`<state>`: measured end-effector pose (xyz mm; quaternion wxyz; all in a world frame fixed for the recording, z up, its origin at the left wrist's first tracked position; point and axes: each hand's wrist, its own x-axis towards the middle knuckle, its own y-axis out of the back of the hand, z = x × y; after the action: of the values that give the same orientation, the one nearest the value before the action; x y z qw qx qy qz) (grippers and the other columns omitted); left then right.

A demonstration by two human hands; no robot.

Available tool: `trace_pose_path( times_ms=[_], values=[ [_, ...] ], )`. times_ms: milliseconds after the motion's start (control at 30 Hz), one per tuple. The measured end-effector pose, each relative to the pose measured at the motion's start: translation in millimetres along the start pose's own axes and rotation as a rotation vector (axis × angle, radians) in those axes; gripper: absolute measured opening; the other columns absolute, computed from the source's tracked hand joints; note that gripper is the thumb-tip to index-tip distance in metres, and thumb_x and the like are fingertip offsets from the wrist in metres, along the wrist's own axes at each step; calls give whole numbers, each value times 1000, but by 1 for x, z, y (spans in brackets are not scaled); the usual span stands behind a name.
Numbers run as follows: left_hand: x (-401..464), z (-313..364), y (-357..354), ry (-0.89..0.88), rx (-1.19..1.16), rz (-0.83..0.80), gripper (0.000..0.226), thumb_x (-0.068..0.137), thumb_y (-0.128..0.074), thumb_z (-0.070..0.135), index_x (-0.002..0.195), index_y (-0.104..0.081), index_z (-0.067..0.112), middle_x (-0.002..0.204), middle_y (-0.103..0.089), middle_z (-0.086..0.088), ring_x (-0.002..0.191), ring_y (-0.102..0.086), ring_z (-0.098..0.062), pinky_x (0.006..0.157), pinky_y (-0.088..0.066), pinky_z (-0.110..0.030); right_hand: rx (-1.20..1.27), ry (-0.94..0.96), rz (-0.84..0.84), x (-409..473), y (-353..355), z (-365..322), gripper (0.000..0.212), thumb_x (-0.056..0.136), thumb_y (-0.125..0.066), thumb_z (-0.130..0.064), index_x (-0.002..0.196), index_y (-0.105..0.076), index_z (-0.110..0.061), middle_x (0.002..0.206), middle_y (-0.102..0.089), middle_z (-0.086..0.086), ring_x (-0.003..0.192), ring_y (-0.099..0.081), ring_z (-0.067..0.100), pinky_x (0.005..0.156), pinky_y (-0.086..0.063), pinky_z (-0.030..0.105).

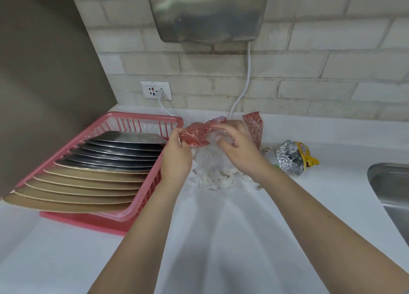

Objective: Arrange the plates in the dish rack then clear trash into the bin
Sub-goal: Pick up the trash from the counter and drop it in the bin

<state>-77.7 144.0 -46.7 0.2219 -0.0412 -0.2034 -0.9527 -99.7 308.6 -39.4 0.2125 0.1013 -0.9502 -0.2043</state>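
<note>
A pink dish rack (141,118) stands at the left of the white counter. Several plates stand in it in a row, steel ones (124,148) at the back and tan ones (88,184) in front. Just right of the rack, my left hand (176,158) pinches a crumpled red wrapper (194,134). My right hand (239,147) grips a clear plastic bag (210,158) joined to that wrapper. White crumpled scraps (218,179) lie under both hands. A second red wrapper piece (253,125) stands behind my right hand.
A crumpled foil and yellow snack packet (294,157) lies right of the hands, with a small white item (269,152) beside it. A steel sink (391,187) is at the far right. A steel wall unit (208,12), its cord and a socket (156,90) are behind.
</note>
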Motion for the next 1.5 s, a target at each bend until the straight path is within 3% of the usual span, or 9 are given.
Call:
trace_pose_path(
  times_ms=[200, 433, 533, 700, 833, 967, 1200, 1367, 1500],
  values=[
    [-7, 20, 7, 201, -323, -138, 24, 96, -39, 10, 110, -58, 20, 89, -62, -5, 82, -59, -20, 76, -49, -39, 12, -79, -140, -6, -22, 9, 87, 70, -83, -25, 132, -30, -55, 135, -28, -10, 119, -39, 5, 93, -32, 13],
    [-11, 31, 23, 157, -435, -328, 11, 87, -61, 37, 95, -67, 42, 64, -61, 15, 56, -57, -4, 77, -46, -47, 123, -92, 50, 13, -14, 3, 41, 95, -48, -4, 125, -46, -31, 131, -55, 3, 101, -60, 19, 81, -49, 29],
    [-12, 28, 22, 104, -376, -336, 48, 76, -62, 68, 119, -55, 48, 114, -58, 19, 101, -58, 2, 93, -43, -33, 16, -86, 77, 10, -8, 1, 43, 92, -37, 3, 117, -53, -28, 118, -58, 11, 80, -62, 23, 69, -51, 31],
    [-23, 28, 16, 110, -252, -438, 66, 72, -59, 80, 123, -64, 39, 116, -69, 9, 108, -63, -1, 98, -50, -42, -166, 115, 40, -10, -17, -7, 40, 85, -41, 5, 110, -45, -27, 101, -48, -6, 90, -51, 7, 77, -46, 30],
    [-41, 11, 19, 259, -347, -392, 33, 82, -62, 63, 92, -77, 35, 78, -70, 3, 66, -59, -14, 45, -40, -21, 104, -4, -27, -24, -23, -15, 47, 87, -40, 4, 112, -29, -35, 115, -43, -9, 111, -45, -1, 90, -42, 23],
    [-55, -1, 23, 214, -438, -212, 16, 89, -63, 39, 88, -74, 27, 69, -66, 6, 59, -59, -8, 49, -42, -19, -102, -14, -91, -41, -29, -16, 43, 87, -58, -11, 117, -37, -35, 124, -41, -5, 118, -35, 15, 104, -34, 40],
    [-79, 2, 43, 68, -169, 211, 17, 97, -52, 27, 113, -53, 21, 82, -61, 12, 61, -56, 15, 52, -42, -6, -6, -6, -20, -94, -33, -40, 68, 75, -62, -38, 137, -35, -47, 138, -28, -18, 131, -22, 5, 105, -18, 27],
    [-107, 2, 62, 208, -383, -190, 29, 93, -61, 40, 106, -63, 14, 85, -63, -9, 68, -56, -18, 56, -40, -26, 448, -250, -204, -105, -43, -59, 87, 71, -70, -60, 145, -25, -45, 147, -35, -15, 133, -38, 2, 92, -42, 12],
    [-130, 0, 77, 197, -438, -275, 39, 94, -54, 52, 109, -67, 19, 82, -65, -2, 54, -51, -5, 48, -39, -15, 536, -202, -269, -114, -53, -63, 59, 89, -65, -38, 140, -37, -37, 130, -57, -7, 106, -61, -1, 76, -50, 12]
  ],
)
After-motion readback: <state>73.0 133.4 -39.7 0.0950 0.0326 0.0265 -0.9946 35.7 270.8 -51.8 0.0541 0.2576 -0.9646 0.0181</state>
